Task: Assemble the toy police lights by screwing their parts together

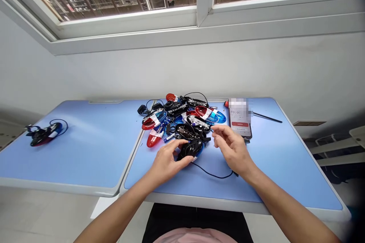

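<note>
While the left hand (168, 159) grips the black case (194, 147) just below mid-frame, the right hand (234, 152) hangs close by its right side, curled; I can't tell if it holds anything.

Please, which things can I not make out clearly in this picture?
All in the head view:
- Black unit: partly hidden by the left hand.
- Right hand: too small at the fingertips to tell whether it grips anything.
- Lower parts of the pile: hidden by parts above.
- Phone screen: partly blurred out.
- Whether red tip and black rod join: phone between them.
- Window: cut off by the top edge.
</note>
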Motion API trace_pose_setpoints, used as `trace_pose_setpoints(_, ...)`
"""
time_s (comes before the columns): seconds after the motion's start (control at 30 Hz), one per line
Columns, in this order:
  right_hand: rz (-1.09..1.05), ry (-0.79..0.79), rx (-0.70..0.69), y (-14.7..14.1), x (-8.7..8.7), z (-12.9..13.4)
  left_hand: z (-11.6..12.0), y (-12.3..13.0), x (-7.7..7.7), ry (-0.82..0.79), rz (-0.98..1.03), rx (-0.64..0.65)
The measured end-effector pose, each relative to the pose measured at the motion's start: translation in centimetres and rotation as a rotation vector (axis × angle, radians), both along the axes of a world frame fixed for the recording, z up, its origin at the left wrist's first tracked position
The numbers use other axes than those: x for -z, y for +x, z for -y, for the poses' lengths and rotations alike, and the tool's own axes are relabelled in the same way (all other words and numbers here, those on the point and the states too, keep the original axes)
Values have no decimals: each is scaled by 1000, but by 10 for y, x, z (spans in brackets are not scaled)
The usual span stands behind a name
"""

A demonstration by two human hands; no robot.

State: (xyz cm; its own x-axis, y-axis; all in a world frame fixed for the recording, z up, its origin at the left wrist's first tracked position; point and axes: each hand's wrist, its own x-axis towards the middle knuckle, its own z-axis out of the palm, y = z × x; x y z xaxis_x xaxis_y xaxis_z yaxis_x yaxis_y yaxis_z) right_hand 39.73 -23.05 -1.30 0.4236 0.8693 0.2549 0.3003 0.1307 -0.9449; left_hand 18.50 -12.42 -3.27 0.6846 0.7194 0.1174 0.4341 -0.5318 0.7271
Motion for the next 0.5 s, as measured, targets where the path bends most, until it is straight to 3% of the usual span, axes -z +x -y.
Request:
trace_pose_setpoints(0.23, 38, -270, -95, -8, 7, -5, -6, 5, -5, -395, 70, -52)
trace_pose_setpoints(0.5, 289, -346, -147, -10, 7, -7, -16, 3, 0, -462, 65, 47)
